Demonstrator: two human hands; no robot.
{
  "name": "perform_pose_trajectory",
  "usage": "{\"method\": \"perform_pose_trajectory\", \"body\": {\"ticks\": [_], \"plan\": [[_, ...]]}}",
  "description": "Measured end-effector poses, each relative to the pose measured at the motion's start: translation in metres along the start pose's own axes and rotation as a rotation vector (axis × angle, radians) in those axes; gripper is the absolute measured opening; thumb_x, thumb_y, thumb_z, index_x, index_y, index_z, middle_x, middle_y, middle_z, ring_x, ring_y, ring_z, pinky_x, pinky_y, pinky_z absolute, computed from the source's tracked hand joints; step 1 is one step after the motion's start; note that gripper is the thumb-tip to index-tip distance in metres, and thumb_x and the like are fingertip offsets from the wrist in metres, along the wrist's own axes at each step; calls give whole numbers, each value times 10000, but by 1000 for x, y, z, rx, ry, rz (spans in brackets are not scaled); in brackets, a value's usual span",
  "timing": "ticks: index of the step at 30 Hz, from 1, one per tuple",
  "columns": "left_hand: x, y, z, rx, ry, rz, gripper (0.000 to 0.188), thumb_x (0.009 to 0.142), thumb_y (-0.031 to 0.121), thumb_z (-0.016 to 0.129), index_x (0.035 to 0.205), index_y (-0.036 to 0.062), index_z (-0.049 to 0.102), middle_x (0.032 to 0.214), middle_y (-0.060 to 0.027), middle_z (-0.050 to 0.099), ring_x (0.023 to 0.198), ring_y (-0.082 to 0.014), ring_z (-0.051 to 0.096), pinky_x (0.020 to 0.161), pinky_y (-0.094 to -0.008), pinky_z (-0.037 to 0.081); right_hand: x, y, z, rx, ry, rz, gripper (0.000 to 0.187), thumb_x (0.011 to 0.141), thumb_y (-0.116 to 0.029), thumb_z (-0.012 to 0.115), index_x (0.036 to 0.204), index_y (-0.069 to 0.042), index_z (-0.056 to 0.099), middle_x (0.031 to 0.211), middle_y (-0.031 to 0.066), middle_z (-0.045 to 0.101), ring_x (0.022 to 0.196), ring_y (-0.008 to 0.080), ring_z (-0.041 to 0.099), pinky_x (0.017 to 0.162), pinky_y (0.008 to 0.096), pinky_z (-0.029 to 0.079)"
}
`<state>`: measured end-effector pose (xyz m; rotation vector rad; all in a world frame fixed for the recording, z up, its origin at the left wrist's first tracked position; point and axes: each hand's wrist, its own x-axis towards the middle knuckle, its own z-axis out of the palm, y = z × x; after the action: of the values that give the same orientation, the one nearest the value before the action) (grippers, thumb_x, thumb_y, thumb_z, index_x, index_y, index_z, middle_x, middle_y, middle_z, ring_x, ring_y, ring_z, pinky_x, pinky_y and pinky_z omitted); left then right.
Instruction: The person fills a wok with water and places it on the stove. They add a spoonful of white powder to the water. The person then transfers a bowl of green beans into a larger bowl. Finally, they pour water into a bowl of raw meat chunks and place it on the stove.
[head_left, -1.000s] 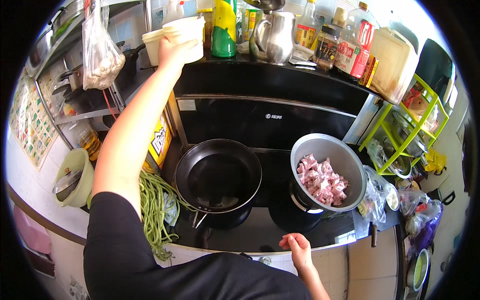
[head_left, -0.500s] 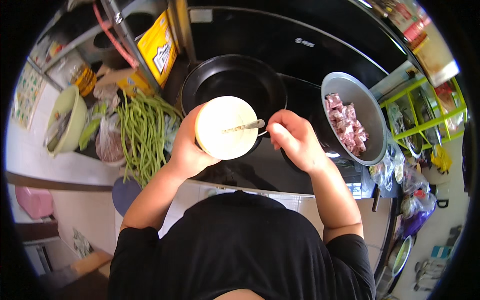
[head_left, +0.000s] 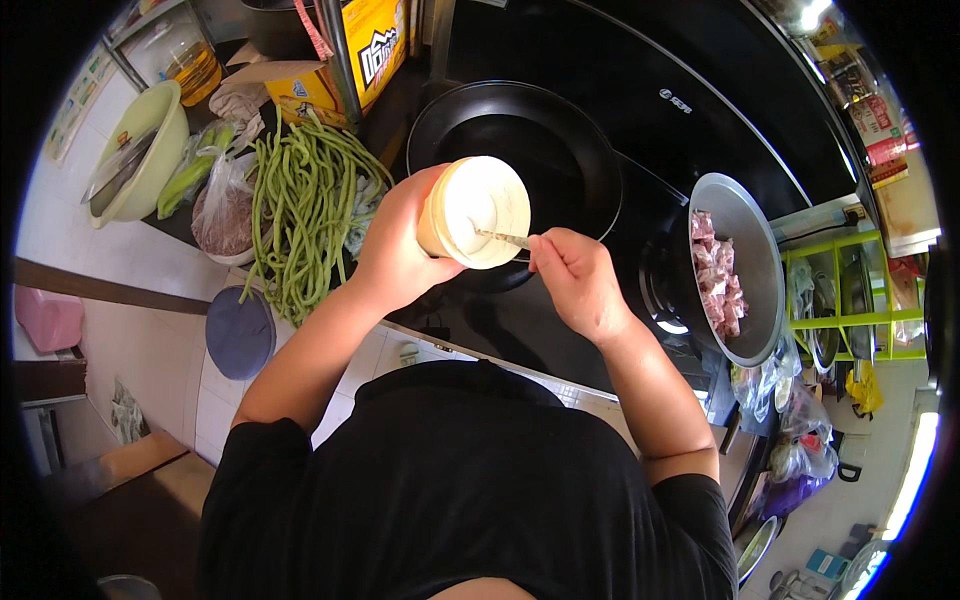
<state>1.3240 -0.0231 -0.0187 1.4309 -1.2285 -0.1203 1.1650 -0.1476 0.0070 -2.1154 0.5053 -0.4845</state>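
My left hand (head_left: 410, 228) is wrapped round a pale yellow tub (head_left: 437, 222), tilted with its mouth toward me. White contents (head_left: 478, 212) show inside, too bright to make out well. Between the fingers and thumb of my right hand (head_left: 577, 282) is the handle of a metal spoon (head_left: 507, 239), whose far end dips into the tub. Just beyond both hands sits a black frying pan (head_left: 515, 125) on the dark stove. A grey metal bowl (head_left: 752, 270) holding chunks of raw meat (head_left: 716, 275) stands to the right of my right hand.
Long green beans (head_left: 310, 215) lie on the counter to the left, beside a bagged reddish-brown mass (head_left: 225, 210) and a pale green basin (head_left: 150, 165). A yellow box (head_left: 372, 50) stands at the back left. On the right is a green rack (head_left: 850, 320). A round stool (head_left: 240, 333) is below the counter.
My right hand has closed on the spoon handle, which it was beside before. The tub has tipped more toward the right. The whole view has shifted and turned.
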Motion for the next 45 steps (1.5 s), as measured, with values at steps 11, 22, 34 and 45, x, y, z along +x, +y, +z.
{"method": "perform_pose_trajectory", "body": {"ticks": [11, 22, 34, 45], "plan": [[23, -24, 0, -34, 0, -212, 795, 503, -60, 737, 1207, 8, 375, 1119, -99, 505, 1072, -202, 477, 926, -316, 377, 24, 19, -35, 290, 449, 140, 302, 882, -229, 492, 655, -32, 516, 507, -30, 422, 474, 35, 369, 440, 204, 301], [12, -29, 0, 9, -38, -119, 766, 508, -47, 724, 1198, 6, 394, 1129, -110, 506, 1076, -214, 480, 926, -322, 371, 16, -5, -19, -437, 351, -472, 117, 745, -64, 609, 679, -32, 518, 608, 110, 501, 541, 304, 513, 466, 352, 419], [10, -20, -7, 74, 98, -86, 723, 476, -21, 748, 1129, 5, 439, 1047, -142, 545, 999, -276, 531, 868, -341, 417, 30, 12, -14, 811, 144, 460, 250, 858, -206, 463, 672, -41, 487, 521, -1, 422, 415, 64, 329, 379, 203, 239], [-6, -42, -21, -43, 122, -192, 780, 529, -16, 721, 1219, 5, 358, 1132, -100, 480, 1063, -197, 473, 911, -319, 388, 62, 40, -38, -842, 557, -450, 169, 797, -158, 568, 672, -66, 499, 651, 95, 529, 574, 285, 541, 503, 354, 440]]}}
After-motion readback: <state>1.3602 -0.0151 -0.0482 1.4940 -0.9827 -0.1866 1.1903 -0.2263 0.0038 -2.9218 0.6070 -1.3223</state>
